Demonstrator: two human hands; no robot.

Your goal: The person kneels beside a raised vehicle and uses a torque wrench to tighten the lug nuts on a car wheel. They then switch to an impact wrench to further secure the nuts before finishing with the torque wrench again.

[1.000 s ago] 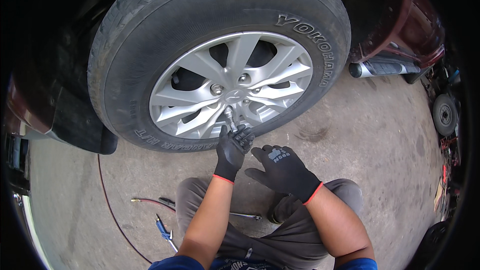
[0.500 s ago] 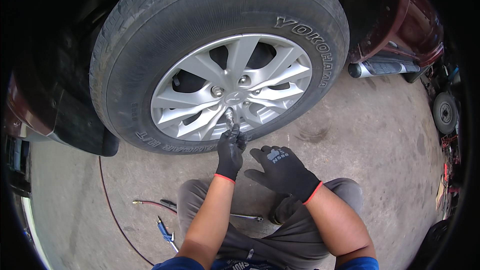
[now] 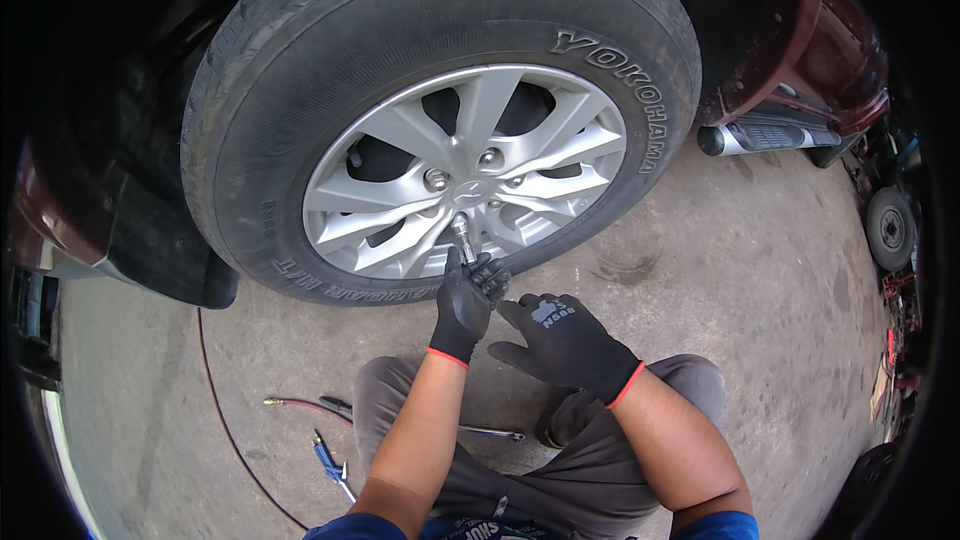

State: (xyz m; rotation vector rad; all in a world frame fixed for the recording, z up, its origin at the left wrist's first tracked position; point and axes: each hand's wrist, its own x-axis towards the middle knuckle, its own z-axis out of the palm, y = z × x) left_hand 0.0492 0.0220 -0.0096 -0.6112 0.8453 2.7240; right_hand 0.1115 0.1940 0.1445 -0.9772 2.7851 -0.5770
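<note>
A silver alloy wheel point(image 3: 482, 110) with a black tyre point(image 3: 300, 70) stands upright before me. A chrome socket point(image 3: 462, 236) sits over the lowest lug nut position and sticks out toward me. My left hand point(image 3: 468, 305), in a black glove with a red cuff, is just below the socket's outer end, thumb and fingers parted around it; whether they touch it I cannot tell. My right hand point(image 3: 565, 340), gloved alike, hovers to the right, thumb away from the bent fingers, with nothing visible in it. Other lug nuts point(image 3: 437, 180) show around the hub cap point(image 3: 470, 194).
On the concrete floor lie a blue air blow gun point(image 3: 328, 464), a red hose with a brass fitting point(image 3: 290, 401) and a metal bar tool point(image 3: 495, 432) by my legs. A dark hose point(image 3: 215, 395) curves at the left. A side step point(image 3: 770, 136) and small wheel point(image 3: 890, 227) are at right.
The fingers of my left hand have come apart from around the socket, and more of the socket shows. My right hand has hardly moved.
</note>
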